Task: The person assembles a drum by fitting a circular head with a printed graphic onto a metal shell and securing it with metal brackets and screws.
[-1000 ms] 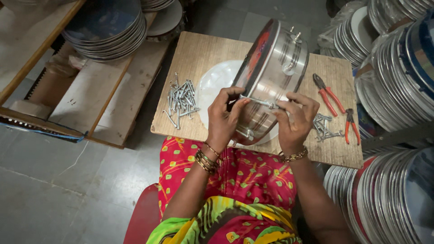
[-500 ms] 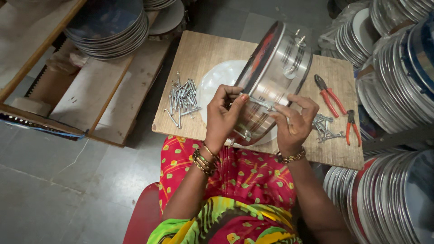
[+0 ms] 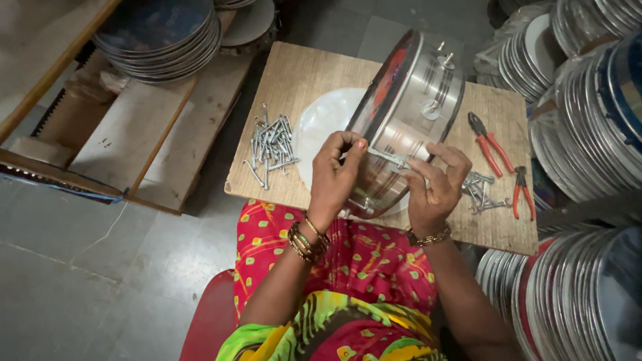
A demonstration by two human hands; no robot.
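Note:
A shiny metal drum shell [image 3: 418, 100] with lugs on its side stands tilted on edge over a wooden board [image 3: 314, 73] on my lap. My left hand [image 3: 336, 175] grips the shell's near rim, fingers curled over the edge. My right hand [image 3: 435, 182] pinches a thin metal rod [image 3: 386, 158] against the shell's side. A white round drumhead [image 3: 324, 120] lies flat on the board beneath the shell.
A pile of long metal bolts [image 3: 271, 144] lies on the board's left, small metal hooks [image 3: 480, 190] and two red-handled pliers [image 3: 491, 144] on its right. Stacks of round metal frames [image 3: 588, 107] crowd the right side; more stacks [image 3: 160, 37] sit on wooden planks at left.
The shell has tipped slightly and shifted. My left hand slid along the near rim, and my right hand's fingers moved on the rod.

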